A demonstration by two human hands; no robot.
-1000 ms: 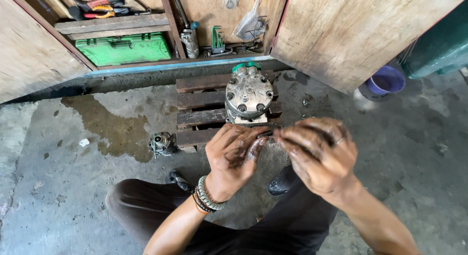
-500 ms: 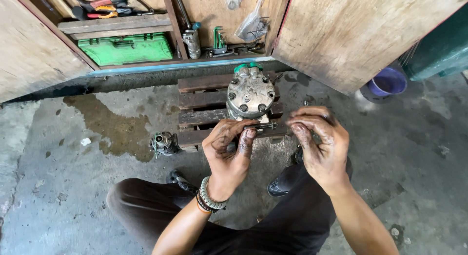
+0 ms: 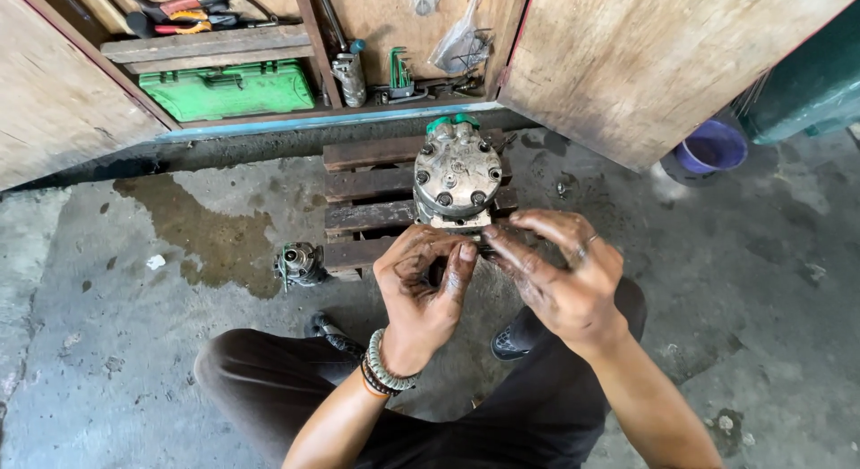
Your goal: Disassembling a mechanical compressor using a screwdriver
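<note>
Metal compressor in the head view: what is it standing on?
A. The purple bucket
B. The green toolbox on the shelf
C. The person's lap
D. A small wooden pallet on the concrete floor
D: the metal compressor stands upright on the dark slats of the wooden pallet, which lies on the concrete floor just beyond the left hand and right hand.

Even, soft daylight throughout, bright without harsh glare. Only faint shadows under the dark wooden slat pallet (image 3: 376, 205) and beneath the grease-stained left hand (image 3: 425, 285) and right hand (image 3: 560, 272). Dull sheen on the round grey metal compressor (image 3: 457, 175). Sharp focus across the centre; wide-angle bending at the edges, with the plywood cabinet doors (image 3: 645, 57) leaning outward. Slight softness in the corners.
</note>
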